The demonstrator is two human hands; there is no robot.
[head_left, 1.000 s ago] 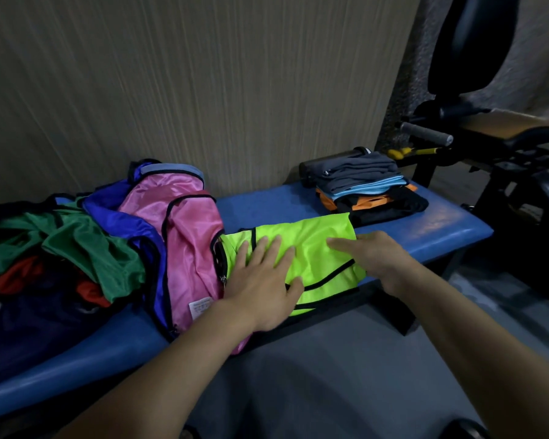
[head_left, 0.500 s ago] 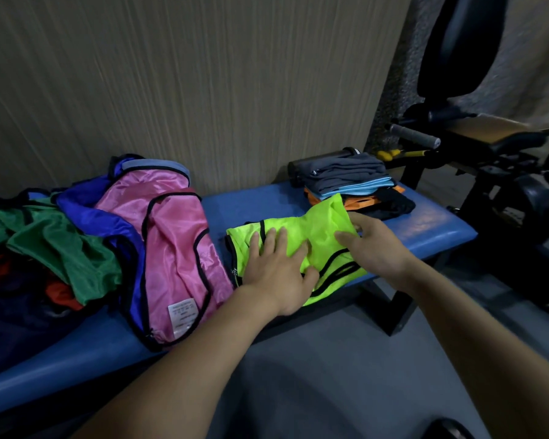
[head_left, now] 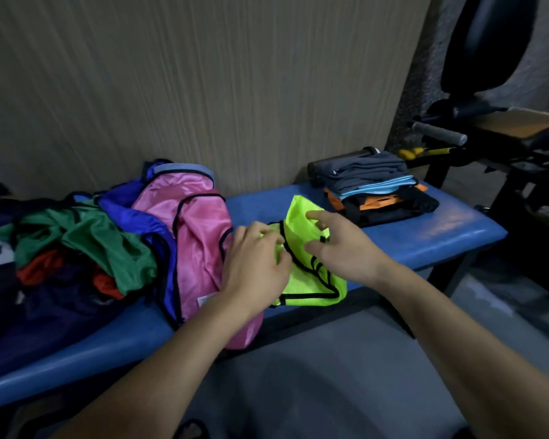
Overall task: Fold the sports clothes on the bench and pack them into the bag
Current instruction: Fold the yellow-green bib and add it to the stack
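Note:
A neon yellow mesh vest [head_left: 311, 280] with black trim lies partly folded at the front edge of the blue bench [head_left: 425, 236]. My left hand [head_left: 257, 261] lies on its left part with fingers curled into the fabric. My right hand [head_left: 343, 248] pinches the vest's right flap, which stands lifted and turned toward the left. A pink vest [head_left: 200, 236] lies just to the left of the yellow one. Beyond it sits a heap of blue, green [head_left: 108, 245] and red garments. A dark navy mass [head_left: 45, 315] at the far left may be the bag.
A stack of folded grey, light blue, orange and black clothes [head_left: 374, 188] sits at the bench's right end by the wall. A black exercise machine [head_left: 488, 137] with a padded handle stands to the right. Grey floor lies below the bench.
My right hand lifted the vest's right side and carried it over toward the left. My left hand went from lying flat on the vest to curling its fingers into it.

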